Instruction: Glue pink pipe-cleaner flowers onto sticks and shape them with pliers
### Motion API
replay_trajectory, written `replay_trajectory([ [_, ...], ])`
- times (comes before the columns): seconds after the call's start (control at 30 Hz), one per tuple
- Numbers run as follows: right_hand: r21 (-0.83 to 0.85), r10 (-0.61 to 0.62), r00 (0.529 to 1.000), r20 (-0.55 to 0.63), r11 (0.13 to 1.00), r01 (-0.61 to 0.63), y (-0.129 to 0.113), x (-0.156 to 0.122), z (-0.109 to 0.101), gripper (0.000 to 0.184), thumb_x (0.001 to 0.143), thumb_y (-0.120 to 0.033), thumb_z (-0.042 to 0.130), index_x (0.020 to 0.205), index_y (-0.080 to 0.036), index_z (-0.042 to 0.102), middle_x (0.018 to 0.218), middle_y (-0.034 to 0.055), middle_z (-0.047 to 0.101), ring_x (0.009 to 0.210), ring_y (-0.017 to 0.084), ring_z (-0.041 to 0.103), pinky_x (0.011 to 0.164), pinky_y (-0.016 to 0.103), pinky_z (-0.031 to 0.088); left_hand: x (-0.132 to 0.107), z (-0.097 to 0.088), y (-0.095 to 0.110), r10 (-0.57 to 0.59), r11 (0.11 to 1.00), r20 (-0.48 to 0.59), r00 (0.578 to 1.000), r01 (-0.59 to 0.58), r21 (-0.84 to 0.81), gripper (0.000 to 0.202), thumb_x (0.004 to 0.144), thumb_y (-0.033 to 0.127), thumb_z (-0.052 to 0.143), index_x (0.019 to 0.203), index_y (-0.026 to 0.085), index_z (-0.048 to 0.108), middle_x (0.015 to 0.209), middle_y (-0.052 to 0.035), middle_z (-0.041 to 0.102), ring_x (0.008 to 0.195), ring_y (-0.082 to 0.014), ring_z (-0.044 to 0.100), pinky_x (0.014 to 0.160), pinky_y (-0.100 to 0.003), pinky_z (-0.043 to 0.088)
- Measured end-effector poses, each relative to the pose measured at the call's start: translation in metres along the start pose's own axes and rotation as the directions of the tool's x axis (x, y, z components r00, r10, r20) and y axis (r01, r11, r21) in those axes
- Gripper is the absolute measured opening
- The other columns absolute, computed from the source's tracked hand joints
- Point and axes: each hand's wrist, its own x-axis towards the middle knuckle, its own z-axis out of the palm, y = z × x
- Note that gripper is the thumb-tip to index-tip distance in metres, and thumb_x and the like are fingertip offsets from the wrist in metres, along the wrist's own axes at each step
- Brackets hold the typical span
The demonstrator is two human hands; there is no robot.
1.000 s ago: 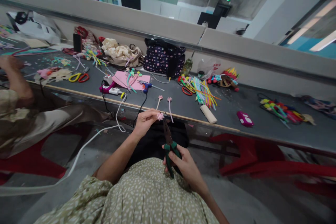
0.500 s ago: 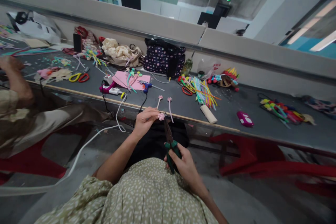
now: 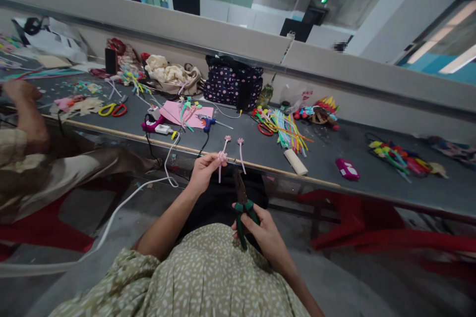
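Observation:
My left hand (image 3: 203,172) pinches a small pink craft flower (image 3: 222,157) at the table's front edge, its pale stem hanging downward. In my right hand (image 3: 262,228) are green-handled pliers (image 3: 241,198), held in front of my body with the jaws pointing up and slightly apart. The jaws are clear of the flower. Just beyond, two more pink flowers lie on the table: one flower (image 3: 227,138) behind my left hand, the other flower (image 3: 241,142) a little to its right.
A blue glue gun (image 3: 207,123) lies by a pink sheet (image 3: 171,109). Rightward are a bundle of pipe cleaners (image 3: 288,131), a beige roll (image 3: 295,162) and a magenta box (image 3: 347,169). A white cable (image 3: 139,188) hangs over the edge. A co-worker's arm (image 3: 28,109) is at left.
My left hand has drawn the flower slightly left and up, away from the plier jaws, and turned it so its stem hangs down. The pliers have dropped slightly.

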Motion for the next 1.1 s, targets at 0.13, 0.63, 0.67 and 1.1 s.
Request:
replay_trajectory([
  [0.13,0.03,0.011,1.0,0.028,0.999,-0.012,0.003,0.002,-0.002,0.055,0.083,-0.053,0.065,0.121,-0.013,0.061,0.075,0.0078,0.07,0.058,0.019,0.066,0.055,0.031,0.053,0.001,0.0,0.001,-0.058,0.996,0.02,0.998,0.059,-0.063,0.021,0.08,0.038,0.072,0.075,0.017,0.073,0.077,-0.0037,0.071,0.08,-0.016,0.068,0.087,-0.031,0.05],
  [0.63,0.065,0.01,1.0,-0.002,0.998,-0.01,0.01,0.01,-0.005,0.055,0.083,-0.053,0.065,0.122,-0.015,0.06,0.075,0.0059,0.071,0.058,0.019,0.067,0.053,0.029,0.052,0.017,-0.007,0.003,-0.325,0.84,-0.019,0.946,0.279,-0.465,0.027,0.071,0.02,0.08,0.096,0.017,0.07,0.076,0.0004,0.069,0.063,-0.0075,0.064,0.073,-0.023,0.058],
  [0.67,0.071,0.013,1.0,-0.012,0.997,-0.012,0.01,0.011,-0.006,0.054,0.083,-0.053,0.065,0.122,-0.015,0.059,0.075,0.0057,0.071,0.058,0.019,0.068,0.053,0.029,0.052,0.019,-0.009,0.003,-0.344,0.829,-0.035,0.938,0.286,-0.481,0.027,0.072,0.017,0.079,0.097,0.017,0.07,0.077,0.0006,0.069,0.063,-0.0071,0.064,0.073,-0.023,0.058],
  [1.1,0.027,-0.039,0.998,-0.055,0.999,0.04,-0.026,0.088,-0.033,0.049,0.07,-0.046,0.076,0.104,-0.014,0.062,0.073,0.0017,0.067,0.066,0.02,0.069,0.06,0.033,0.058,0.043,-0.026,-0.005,-0.495,0.781,-0.125,0.86,0.377,-0.499,0.028,0.075,0.0,0.068,0.1,0.012,0.069,0.083,-0.0056,0.074,0.07,-0.0104,0.07,0.08,-0.026,0.059],
])
